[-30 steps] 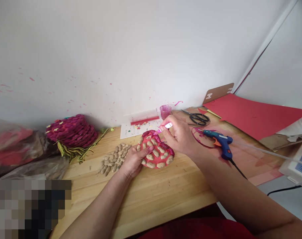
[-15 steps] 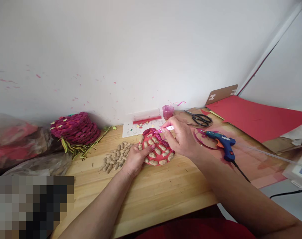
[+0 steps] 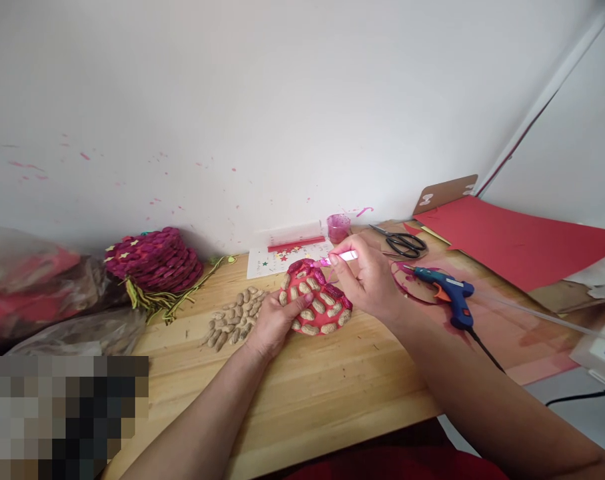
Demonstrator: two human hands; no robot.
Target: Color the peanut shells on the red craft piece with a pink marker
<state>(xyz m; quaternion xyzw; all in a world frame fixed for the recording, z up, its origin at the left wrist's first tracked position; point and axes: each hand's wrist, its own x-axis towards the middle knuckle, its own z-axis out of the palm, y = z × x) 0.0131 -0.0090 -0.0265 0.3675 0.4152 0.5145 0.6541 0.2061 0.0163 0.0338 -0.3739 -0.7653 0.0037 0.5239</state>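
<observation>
My left hand (image 3: 276, 323) grips the lower left of a round red card (image 3: 323, 318), thumb on top and fingers underneath. Rows of peanuts in their shells are stuck on it. Along its top and right edge the peanuts are painted magenta (image 3: 335, 292); those in the middle and lower left are bare tan. My right hand (image 3: 371, 280) pinches a paintbrush (image 3: 349, 255) by its white handle. Its pink tip is over the card's upper edge, close to the painted peanuts; contact cannot be made out. Loose peanuts (image 3: 235, 317) lie left of the card.
Behind are a plastic cup of pink paint (image 3: 338, 228) and a sheet of star stickers (image 3: 256, 265). Black scissors (image 3: 405, 244), a blue glue gun (image 3: 452, 290) and red paper (image 3: 522, 233) are rightward. Stacked magenta peanut pieces (image 3: 152, 260) and plastic bags (image 3: 37, 287) stand left.
The brush in my right hand has shifted slightly right, its tip lifting a little from where it was. The card stays in my left hand; the whole view has shifted slightly.
</observation>
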